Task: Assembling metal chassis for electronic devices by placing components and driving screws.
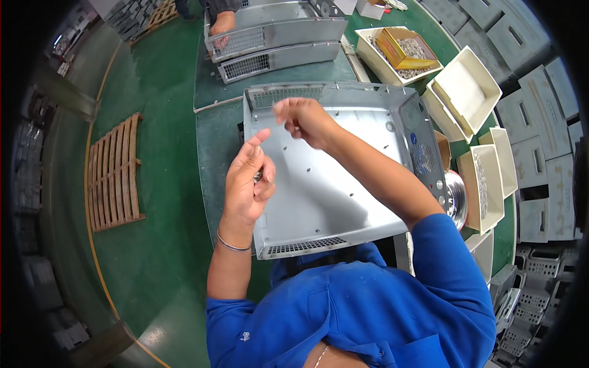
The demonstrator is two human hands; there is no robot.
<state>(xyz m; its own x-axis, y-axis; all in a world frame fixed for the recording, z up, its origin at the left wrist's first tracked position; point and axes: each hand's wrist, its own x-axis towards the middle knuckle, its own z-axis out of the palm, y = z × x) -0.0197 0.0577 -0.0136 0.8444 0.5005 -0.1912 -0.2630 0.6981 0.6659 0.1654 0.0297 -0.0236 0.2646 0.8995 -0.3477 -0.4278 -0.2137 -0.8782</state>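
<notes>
A shallow grey sheet-metal case [368, 205] lies open-side up before me, with mesh vents in its walls and several small studs on its floor. Over its left wall, my left hand [248, 178] is closed, palm up, with small metal parts [258, 176] showing between the curled fingers. Thumb and forefinger of that hand point toward the far wall. My right hand [307, 122] reaches across to the case's far left corner, above the floor, its fingers bent into a pinch. Whatever is in that pinch is too small and blurred to make out.
Another person's hand [223, 27] rests on stacked metal cases [279, 58] at the far end of the green bench. On the right stand cream bins [485, 178], one holding a yellow box [392, 52] of small parts. A wooden pallet [116, 172] is on the floor to the left.
</notes>
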